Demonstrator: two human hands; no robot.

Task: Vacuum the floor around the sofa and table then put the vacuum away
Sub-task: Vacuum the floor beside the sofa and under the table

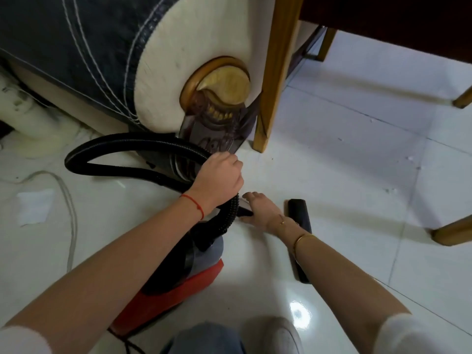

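Left hand: your left hand (219,176) is curled round the black ribbed hose (122,145), gripping it just in front of the sofa's carved wooden foot (217,108).
Right hand: your right hand (260,209) lies low over the white tiled floor (344,162), fingers stretched out and relaxed, touching a small dark nozzle piece (244,209) at the hose's end; you hold nothing firmly that can be seen.
Vacuum: the red and grey canister vacuum (194,272) sits on the floor under your left forearm, near the sofa arm (163,72).
Hose: it loops out to the left along the sofa's base and curves back to the canister top.
Brush head: a black floor brush head (300,215) lies flat on the tiles just right of your right wrist, apart from the hose.
Table: a yellow wooden table leg (275,72) stands beside the sofa foot.
Cable: a pale cable (69,200) trails over the tiles at the left.
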